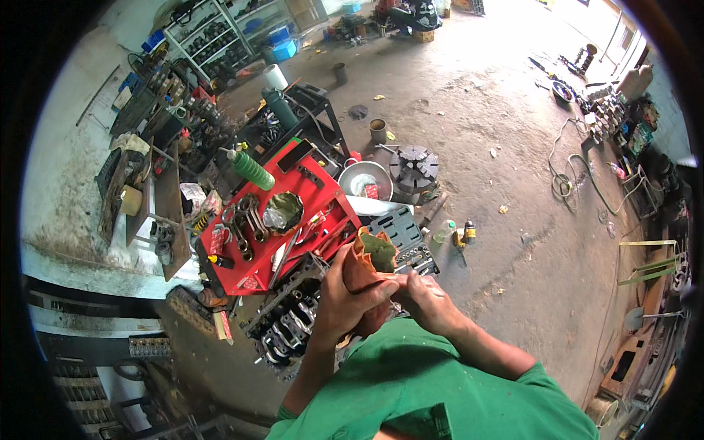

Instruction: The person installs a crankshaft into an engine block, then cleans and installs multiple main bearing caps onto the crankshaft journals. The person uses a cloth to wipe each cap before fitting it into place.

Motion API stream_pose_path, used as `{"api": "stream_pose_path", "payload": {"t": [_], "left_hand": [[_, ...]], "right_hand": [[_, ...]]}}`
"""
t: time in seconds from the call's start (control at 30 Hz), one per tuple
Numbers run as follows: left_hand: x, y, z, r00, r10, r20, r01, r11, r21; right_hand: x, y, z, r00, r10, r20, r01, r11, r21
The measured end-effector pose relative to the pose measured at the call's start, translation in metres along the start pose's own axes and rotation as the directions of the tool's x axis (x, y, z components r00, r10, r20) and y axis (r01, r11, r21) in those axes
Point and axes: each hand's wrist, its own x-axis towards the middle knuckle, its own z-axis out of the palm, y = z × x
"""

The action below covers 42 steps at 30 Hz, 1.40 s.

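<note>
In front of my chest I hold up an orange-brown, crumpled pouch (359,270) with a ragged open mouth and a greenish inside. My left hand (341,299) is wrapped round its side, with the thumb across the front. My right hand (434,302) is closed at the pouch's right edge, fingertips pinching its rim; part of the grip is hidden. Below and left of my left hand lies an engine block (290,331) with a crankshaft in it. What is inside the pouch cannot be made out.
Left of the hands, a red bench top (326,198) bears connecting rods (253,221), a green bottle (253,170) and a phone (295,156). Beyond the hands are a socket case (396,227), a metal basin (358,176) and a round slotted chuck (414,169). Another person (419,16) sits far back.
</note>
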Motion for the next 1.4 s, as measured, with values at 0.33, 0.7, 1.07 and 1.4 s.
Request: {"api": "stream_pose_path", "payload": {"t": [0.33,0.7,1.07,1.4], "left_hand": [[0.005,-0.053,0.024,0.957,0.14,-0.253,-0.187,0.967,-0.172],[0.047,-0.149,-0.018,0.871,0.034,-0.49,0.097,0.966,0.239],[0.034,-0.156,0.094,1.0,0.008,-0.017,-0.005,0.986,0.167],[0.262,-0.228,-0.179,0.917,0.358,-0.174,0.055,0.319,0.946]], "right_hand": [[0.003,0.023,0.008,0.986,-0.079,-0.149,0.112,0.966,0.234],[0.043,0.038,-0.022,0.992,0.025,0.126,-0.111,0.66,0.743],[0.067,0.077,-0.108,0.447,-0.301,-0.842,-0.191,0.888,-0.419],[0.006,0.072,-0.197,0.436,-0.189,-0.88,-0.178,0.94,-0.29]]}}
